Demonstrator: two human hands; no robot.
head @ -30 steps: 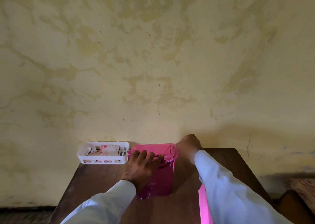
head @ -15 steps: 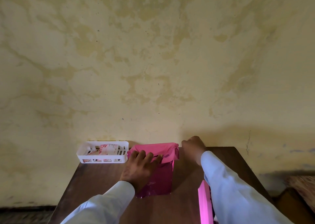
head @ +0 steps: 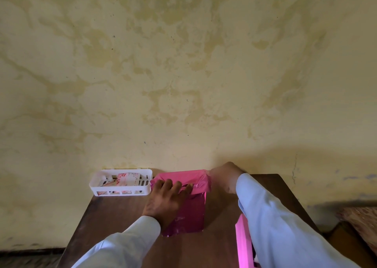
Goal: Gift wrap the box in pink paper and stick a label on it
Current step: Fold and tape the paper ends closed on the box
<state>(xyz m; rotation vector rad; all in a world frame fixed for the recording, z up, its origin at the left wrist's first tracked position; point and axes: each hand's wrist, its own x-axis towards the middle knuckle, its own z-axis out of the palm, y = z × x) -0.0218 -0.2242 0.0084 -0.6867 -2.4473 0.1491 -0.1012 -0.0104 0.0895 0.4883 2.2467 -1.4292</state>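
1. The box (head: pixel 188 212), covered in pink paper, is set on the table (head: pixel 122 216) near the wall (head: pixel 183 74), just right of a white basket (head: pixel 130 187).
2. The left hand (head: pixel 165 200) is laid flat on the box top; its fingers (head: pixel 175 186) are held straight and slightly spread, pressed on the crumpled paper at the far end.
3. The right hand (head: pixel 224 178) is placed against the far right corner of the box. Its fingers are hidden behind the hand, so a pinch cannot be told.
4. Patterned cards (head: pixel 126 179) are held in the basket.
5. A pink sheet (head: pixel 242 245) is seen beside the right sleeve (head: pixel 285 227).
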